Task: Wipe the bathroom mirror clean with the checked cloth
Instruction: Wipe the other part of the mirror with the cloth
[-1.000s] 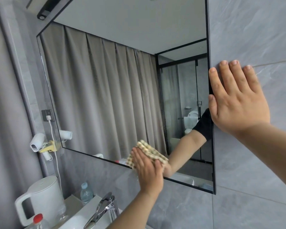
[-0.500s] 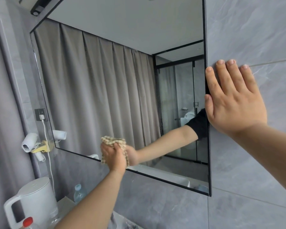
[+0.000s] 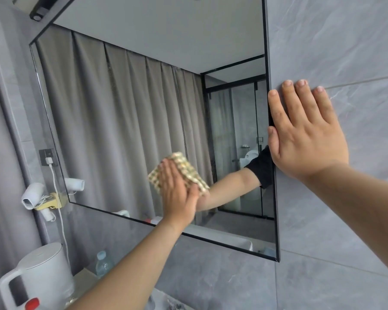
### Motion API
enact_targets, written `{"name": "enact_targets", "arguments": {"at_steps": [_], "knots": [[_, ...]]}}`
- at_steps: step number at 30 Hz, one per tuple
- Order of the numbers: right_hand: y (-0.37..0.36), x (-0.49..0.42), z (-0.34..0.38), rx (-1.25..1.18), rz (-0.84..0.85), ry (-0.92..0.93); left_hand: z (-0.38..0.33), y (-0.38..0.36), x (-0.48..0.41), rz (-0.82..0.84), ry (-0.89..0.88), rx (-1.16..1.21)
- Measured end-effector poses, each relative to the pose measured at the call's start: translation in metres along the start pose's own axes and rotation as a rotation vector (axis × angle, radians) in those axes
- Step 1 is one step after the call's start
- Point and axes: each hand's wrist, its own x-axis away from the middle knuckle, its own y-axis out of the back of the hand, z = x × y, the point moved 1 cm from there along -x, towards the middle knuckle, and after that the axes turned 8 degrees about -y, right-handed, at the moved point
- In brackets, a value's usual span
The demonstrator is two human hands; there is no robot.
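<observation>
Grey marbled wall tile [image 3: 345, 41], smooth, thin grout lines; thin black-framed rectangular mirror [image 3: 121, 113] mounted on it.

Left fingers [image 3: 168, 175]: straight, together, flat, no curl. They press the checked cloth [image 3: 185, 167] onto the glass. Cloth is beige-and-cream check, waffle-like weave, folded into a pad, corners sticking out above and right of the fingertips. It sits on the lower-middle glass, above the bottom frame edge. Left hand [image 3: 177, 195] palm faces the mirror, bare forearm comes up from lower left.

Right fingers [image 3: 300, 99]: extended, slightly spread, lying flat on tile. Right hand [image 3: 305, 135] holds nothing; its thumb side touches the mirror's right frame edge.

Glass reflects pleated grey curtain, black-framed glass shower screen, a forearm with black sleeve.

Left of mirror: wall socket [image 3: 47, 156] with white plug, white cable [image 3: 62, 220] hanging down, white hair dryer [image 3: 33, 195] in a yellow holder. Below: white plastic kettle [image 3: 40, 271], rounded lid; clear water bottle [image 3: 102, 264], pale blue cap.
</observation>
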Motion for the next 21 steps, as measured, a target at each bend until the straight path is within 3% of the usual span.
{"name": "enact_targets", "arguments": {"at_steps": [4,6,8,11,17,21], "knots": [[0.0,0.0,0.0,-0.02,-0.018,-0.003,-0.031,-0.014,0.024,0.253,-0.751,-0.308],[0.0,0.0,0.0,-0.02,-0.024,0.0,-0.029,-0.018,0.027,0.231,-0.944,-0.389],[-0.001,0.0,-0.001,-0.017,-0.028,0.003,-0.029,-0.012,0.011,0.229,-1.029,-0.449],[-0.001,0.0,-0.001,-0.022,-0.029,0.003,-0.047,0.008,-0.046,0.25,-0.961,-0.414],[-0.002,0.001,-0.001,-0.024,-0.034,0.008,-0.08,0.059,-0.185,-0.01,-0.502,-0.227],[-0.001,0.001,-0.001,-0.038,-0.028,0.007,-0.073,0.066,-0.197,-0.056,-0.46,-0.231]]}}
